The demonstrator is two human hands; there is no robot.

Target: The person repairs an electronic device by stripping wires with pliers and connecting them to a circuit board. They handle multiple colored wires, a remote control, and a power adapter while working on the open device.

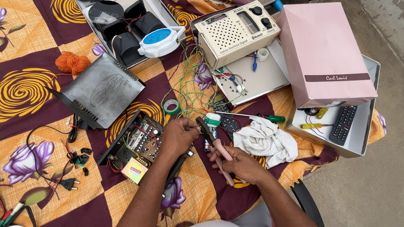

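My right hand (pixel 243 165) grips the pink handles of a pair of pliers (pixel 213 142), whose dark jaws point up toward my left hand. My left hand (pixel 179 136) is closed, pinching a thin wire right at the plier jaws. Just left of it lies an open amplifier chassis (pixel 133 143) with a circuit board and a small transformer. Its grey metal cover (pixel 102 90) rests upside down further left. A tangle of green and coloured wires (pixel 189 89) spreads above my hands.
A cream radio (pixel 235 32) stands at the top, a pink box lid (pixel 324 53) over an open box holding a remote (pixel 344 124) and yellow screwdrivers. White cloth (pixel 266 140), green-handled screwdriver (pixel 268 118), green tape roll (pixel 171 106), orange yarn (pixel 71 62), black plug (pixel 69 183).
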